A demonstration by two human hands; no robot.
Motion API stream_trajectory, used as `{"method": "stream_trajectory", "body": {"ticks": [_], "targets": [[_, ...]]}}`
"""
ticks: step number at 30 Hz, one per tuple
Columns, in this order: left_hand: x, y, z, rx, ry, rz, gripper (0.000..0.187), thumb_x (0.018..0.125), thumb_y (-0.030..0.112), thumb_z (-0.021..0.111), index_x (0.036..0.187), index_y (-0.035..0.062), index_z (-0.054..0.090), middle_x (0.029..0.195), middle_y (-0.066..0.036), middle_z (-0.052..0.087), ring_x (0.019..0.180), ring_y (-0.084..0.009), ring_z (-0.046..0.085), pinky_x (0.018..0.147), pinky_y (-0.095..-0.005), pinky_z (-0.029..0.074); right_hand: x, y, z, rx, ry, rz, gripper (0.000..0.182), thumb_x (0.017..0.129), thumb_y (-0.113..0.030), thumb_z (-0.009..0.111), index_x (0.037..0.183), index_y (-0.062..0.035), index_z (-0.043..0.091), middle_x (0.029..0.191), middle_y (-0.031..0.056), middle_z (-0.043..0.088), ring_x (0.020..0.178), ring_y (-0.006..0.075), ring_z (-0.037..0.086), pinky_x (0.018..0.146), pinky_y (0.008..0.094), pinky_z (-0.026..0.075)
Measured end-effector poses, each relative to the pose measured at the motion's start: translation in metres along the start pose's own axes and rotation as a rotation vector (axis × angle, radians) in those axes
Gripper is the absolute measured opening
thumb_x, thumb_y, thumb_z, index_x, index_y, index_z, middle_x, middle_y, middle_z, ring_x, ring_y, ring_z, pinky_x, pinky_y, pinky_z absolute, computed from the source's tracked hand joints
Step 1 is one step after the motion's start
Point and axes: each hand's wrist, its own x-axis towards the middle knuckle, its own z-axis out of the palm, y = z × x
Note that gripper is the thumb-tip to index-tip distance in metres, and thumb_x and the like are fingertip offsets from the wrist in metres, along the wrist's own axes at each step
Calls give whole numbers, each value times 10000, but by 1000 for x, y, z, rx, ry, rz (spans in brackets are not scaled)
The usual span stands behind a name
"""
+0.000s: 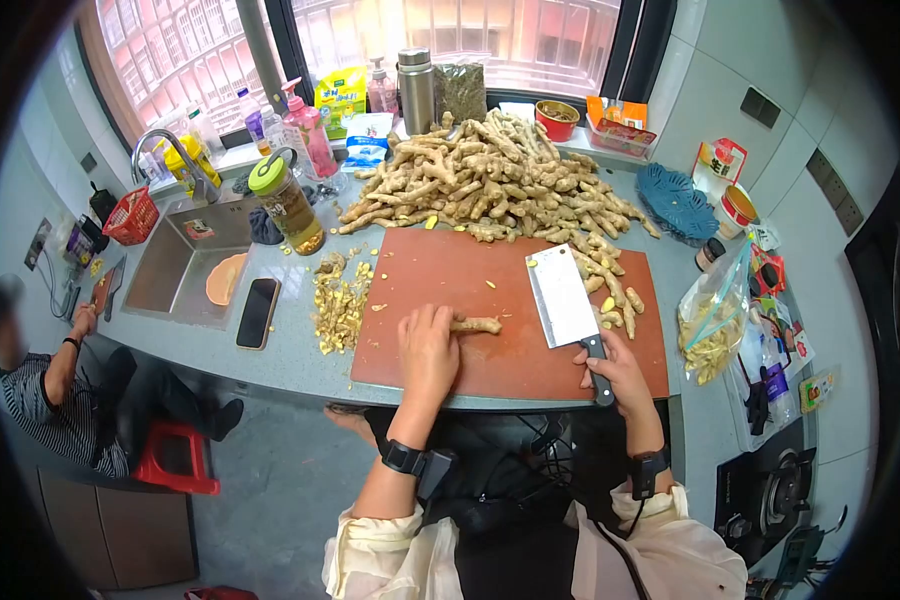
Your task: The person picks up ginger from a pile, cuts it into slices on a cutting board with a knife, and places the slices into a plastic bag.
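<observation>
My left hand (429, 345) is closed over a piece of ginger root (478, 325) on the brown cutting board (420, 270); one end of the root sticks out to the right of my fingers. In my right hand (618, 372) is the black handle of a cleaver (560, 295), its broad blade turned upward and apart from that root. Several short ginger pieces (630, 312) lie right of the blade. Behind the board rises a big heap of ginger (480, 175). Small yellowish ginger scraps (338, 305) are piled left of the board.
Left of the board are a phone (258, 313), a green-lidded jar (288, 205) and a sink (170, 280). At right stand a zip bag of ginger (712, 335), a blue basket (675, 200) and a gas stove (767, 500). Another person (60, 390) sits at far left.
</observation>
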Motion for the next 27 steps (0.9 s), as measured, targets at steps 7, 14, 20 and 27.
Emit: {"method": "stream_trajectory", "body": {"ticks": [7, 14, 20, 27], "targets": [[-16, -11, 8, -69, -1, 76, 282, 741, -5, 645, 1008, 84, 627, 1038, -105, 621, 1053, -340, 587, 959, -467, 428, -2, 0, 1, -19, -1, 1, 655, 901, 2, 595, 1516, 46, 373, 1023, 134, 681, 702, 156, 655, 663, 277, 547], [-23, -18, 7, -379, -16, -5, 348, 726, 53, 659, 1072, 78, 629, 1163, -109, 652, 1129, -345, 582, 1015, -455, 407, -4, -2, 4, -21, 9, -3, 670, 892, 14, 615, 1520, 33, 381, 1030, 134, 676, 712, 148, 650, 671, 270, 550], [-10, -7, 6, -318, -22, -23, 311, 930, 166, 631, 1233, 99, 658, 1201, -125, 647, 1188, -336, 568, 1049, -465, 395, -9, 1, 5, 30, 6, -80, 703, 852, 34, 638, 1515, 45, 402, 1034, 123, 666, 728, 139, 657, 668, 256, 569], [39, 36, 13, -206, -116, 65, 386, 980, 175, 595, 1364, 148, 628, 1295, -154, 598, 1284, -352, 513, 1103, -498, 379, -21, 2, 2, 40, -12, -112, 718, 842, 25, 649, 1517, 45, 407, 1024, 100, 652, 759, 136, 639, 669, 256, 549]]}}
